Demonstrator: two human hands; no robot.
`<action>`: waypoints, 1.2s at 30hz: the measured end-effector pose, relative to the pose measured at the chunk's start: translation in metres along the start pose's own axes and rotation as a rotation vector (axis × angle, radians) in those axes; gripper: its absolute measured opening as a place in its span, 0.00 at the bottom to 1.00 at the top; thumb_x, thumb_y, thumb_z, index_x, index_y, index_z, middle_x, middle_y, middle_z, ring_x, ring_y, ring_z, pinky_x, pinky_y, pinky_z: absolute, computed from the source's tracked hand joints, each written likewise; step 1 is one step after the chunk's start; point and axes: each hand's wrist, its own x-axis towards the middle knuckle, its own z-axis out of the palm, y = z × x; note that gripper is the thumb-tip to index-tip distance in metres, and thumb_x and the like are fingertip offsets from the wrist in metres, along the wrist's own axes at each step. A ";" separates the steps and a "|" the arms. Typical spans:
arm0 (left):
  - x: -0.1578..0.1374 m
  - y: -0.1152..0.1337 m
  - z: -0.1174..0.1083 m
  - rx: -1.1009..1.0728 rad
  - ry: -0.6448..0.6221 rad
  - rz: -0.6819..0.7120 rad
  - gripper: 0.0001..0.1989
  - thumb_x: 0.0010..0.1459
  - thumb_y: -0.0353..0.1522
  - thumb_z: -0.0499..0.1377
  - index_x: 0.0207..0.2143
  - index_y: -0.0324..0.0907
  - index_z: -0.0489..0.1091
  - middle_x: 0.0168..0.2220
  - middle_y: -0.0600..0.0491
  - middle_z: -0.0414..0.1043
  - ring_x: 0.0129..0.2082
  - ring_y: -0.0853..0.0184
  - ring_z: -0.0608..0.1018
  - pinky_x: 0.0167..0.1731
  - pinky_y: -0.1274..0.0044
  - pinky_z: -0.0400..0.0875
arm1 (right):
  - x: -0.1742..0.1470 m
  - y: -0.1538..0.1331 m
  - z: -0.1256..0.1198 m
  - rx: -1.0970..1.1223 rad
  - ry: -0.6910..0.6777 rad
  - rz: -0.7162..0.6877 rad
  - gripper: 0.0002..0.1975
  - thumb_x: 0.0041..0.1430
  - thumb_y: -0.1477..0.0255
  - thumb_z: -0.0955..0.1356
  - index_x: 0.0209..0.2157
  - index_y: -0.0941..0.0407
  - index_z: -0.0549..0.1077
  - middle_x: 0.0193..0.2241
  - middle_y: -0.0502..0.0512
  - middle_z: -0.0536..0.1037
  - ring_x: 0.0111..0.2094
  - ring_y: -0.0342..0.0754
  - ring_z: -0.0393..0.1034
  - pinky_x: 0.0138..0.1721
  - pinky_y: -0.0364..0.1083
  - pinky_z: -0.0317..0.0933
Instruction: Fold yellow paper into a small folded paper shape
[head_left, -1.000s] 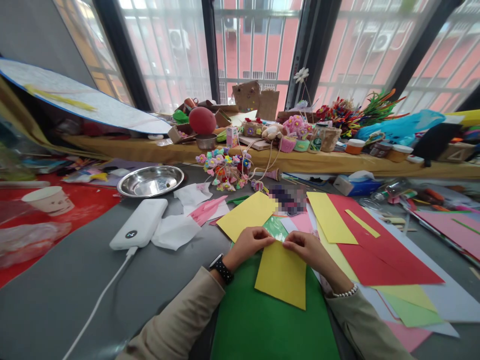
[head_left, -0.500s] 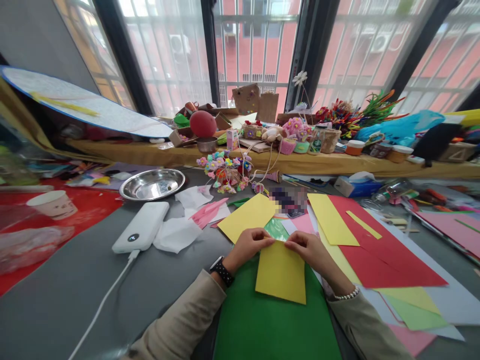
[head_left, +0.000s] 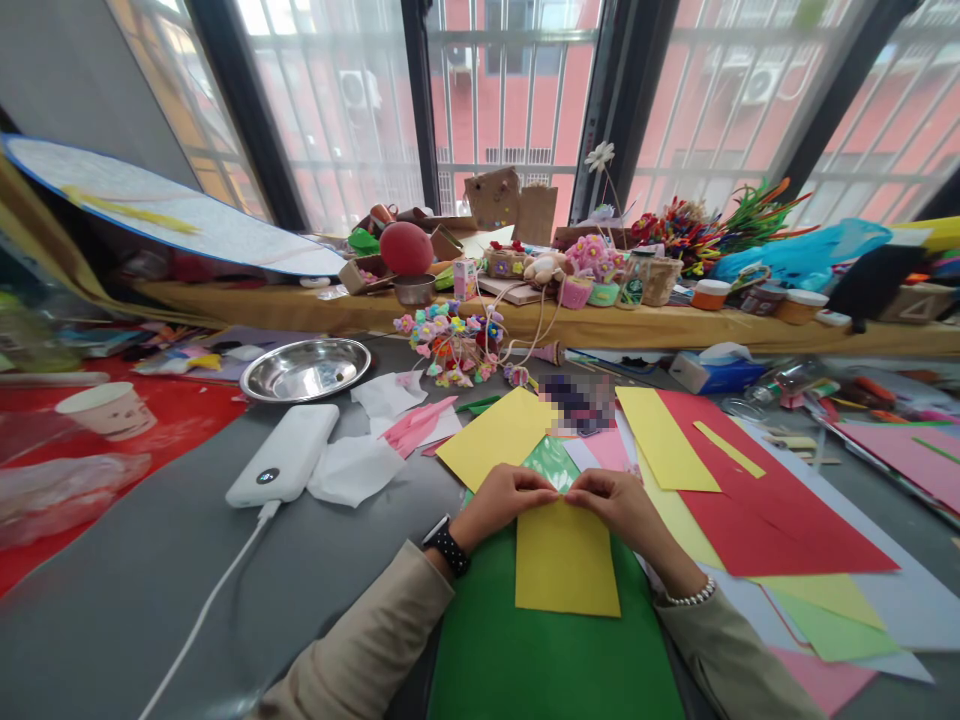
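Observation:
A small sheet of yellow paper (head_left: pixel 565 562) hangs over a green surface (head_left: pixel 510 660) right in front of me. My left hand (head_left: pixel 516 503) pinches its top edge, with a dark watch on the wrist. On the same edge, close beside the left fingertips, my right hand (head_left: pixel 613 505) is also closed in a pinch; a beaded bracelet circles that wrist. The fingers hide the paper's upper edge. Just beyond the left hand lies another yellow sheet (head_left: pixel 499 432).
On the right, red paper (head_left: pixel 795 530) lies under a yellow piece (head_left: pixel 667 440) and a thin yellow strip (head_left: pixel 729 449). To the left are a white power bank (head_left: pixel 283 455) with a cable, a metal plate (head_left: pixel 305 370) and a paper cup (head_left: pixel 109 410). Craft flowers (head_left: pixel 454 345) stand at the back.
My hands have drawn closer together along the paper's top edge and moved slightly toward me. The yellow paper has turned a little and shifted slightly right.

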 end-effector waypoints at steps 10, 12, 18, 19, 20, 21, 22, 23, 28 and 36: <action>-0.001 0.004 0.001 0.164 0.045 0.035 0.12 0.48 0.36 0.54 0.24 0.37 0.72 0.23 0.53 0.73 0.25 0.70 0.72 0.24 0.84 0.61 | 0.002 0.002 0.002 -0.046 -0.009 -0.021 0.09 0.46 0.67 0.65 0.20 0.58 0.70 0.19 0.50 0.73 0.23 0.44 0.65 0.23 0.40 0.55; -0.001 0.004 0.001 0.184 0.064 0.032 0.12 0.48 0.36 0.54 0.24 0.37 0.72 0.23 0.54 0.72 0.25 0.70 0.71 0.24 0.83 0.61 | 0.003 0.002 0.001 -0.050 -0.025 -0.028 0.08 0.47 0.67 0.65 0.22 0.58 0.70 0.21 0.50 0.73 0.24 0.44 0.65 0.24 0.40 0.55; 0.001 0.003 -0.003 0.181 0.085 0.053 0.13 0.49 0.36 0.53 0.25 0.36 0.72 0.24 0.53 0.73 0.25 0.70 0.71 0.25 0.83 0.61 | 0.003 0.002 -0.004 -0.047 0.015 -0.009 0.08 0.48 0.68 0.63 0.23 0.58 0.69 0.21 0.50 0.72 0.24 0.43 0.65 0.24 0.40 0.55; 0.002 0.003 -0.003 0.182 0.092 0.050 0.13 0.50 0.36 0.52 0.26 0.36 0.72 0.25 0.53 0.73 0.25 0.70 0.71 0.25 0.83 0.61 | 0.003 0.001 -0.004 -0.057 0.038 -0.006 0.08 0.48 0.68 0.63 0.22 0.58 0.68 0.20 0.50 0.72 0.23 0.43 0.64 0.23 0.40 0.54; 0.002 0.002 -0.004 0.183 0.101 0.046 0.14 0.50 0.37 0.52 0.26 0.37 0.72 0.25 0.53 0.73 0.26 0.70 0.71 0.25 0.83 0.60 | 0.002 0.001 -0.005 -0.068 0.060 -0.003 0.08 0.48 0.67 0.64 0.22 0.58 0.68 0.20 0.50 0.72 0.22 0.43 0.64 0.22 0.40 0.54; 0.002 0.002 -0.005 0.185 0.114 0.040 0.14 0.50 0.37 0.51 0.26 0.37 0.72 0.25 0.53 0.73 0.26 0.70 0.71 0.25 0.83 0.60 | 0.002 0.001 -0.005 -0.079 0.080 -0.001 0.08 0.48 0.67 0.64 0.22 0.57 0.68 0.19 0.49 0.71 0.22 0.43 0.64 0.22 0.40 0.53; 0.002 0.001 -0.005 0.190 0.126 0.036 0.15 0.51 0.38 0.51 0.26 0.37 0.72 0.25 0.53 0.73 0.26 0.70 0.71 0.25 0.83 0.60 | 0.002 0.001 -0.005 -0.086 0.095 0.001 0.08 0.48 0.68 0.64 0.22 0.57 0.68 0.19 0.49 0.71 0.21 0.43 0.63 0.22 0.40 0.53; 0.002 0.001 -0.006 0.197 0.136 0.034 0.15 0.51 0.38 0.51 0.26 0.37 0.72 0.25 0.53 0.72 0.25 0.70 0.71 0.24 0.83 0.60 | 0.002 0.000 -0.005 -0.092 0.105 0.004 0.08 0.47 0.68 0.64 0.22 0.57 0.68 0.19 0.49 0.72 0.21 0.43 0.63 0.21 0.40 0.53; 0.001 0.001 -0.006 0.231 0.174 0.035 0.15 0.51 0.38 0.51 0.25 0.37 0.71 0.24 0.53 0.72 0.25 0.70 0.70 0.24 0.82 0.60 | 0.003 0.003 -0.003 -0.074 0.118 -0.002 0.08 0.48 0.67 0.63 0.23 0.57 0.69 0.21 0.51 0.73 0.23 0.44 0.65 0.23 0.41 0.56; -0.001 0.003 -0.003 0.254 0.122 0.034 0.13 0.51 0.36 0.51 0.26 0.38 0.71 0.25 0.54 0.72 0.26 0.70 0.71 0.25 0.82 0.60 | 0.003 0.004 0.010 -0.045 0.079 -0.080 0.08 0.48 0.67 0.64 0.24 0.57 0.68 0.24 0.53 0.73 0.27 0.46 0.67 0.29 0.43 0.60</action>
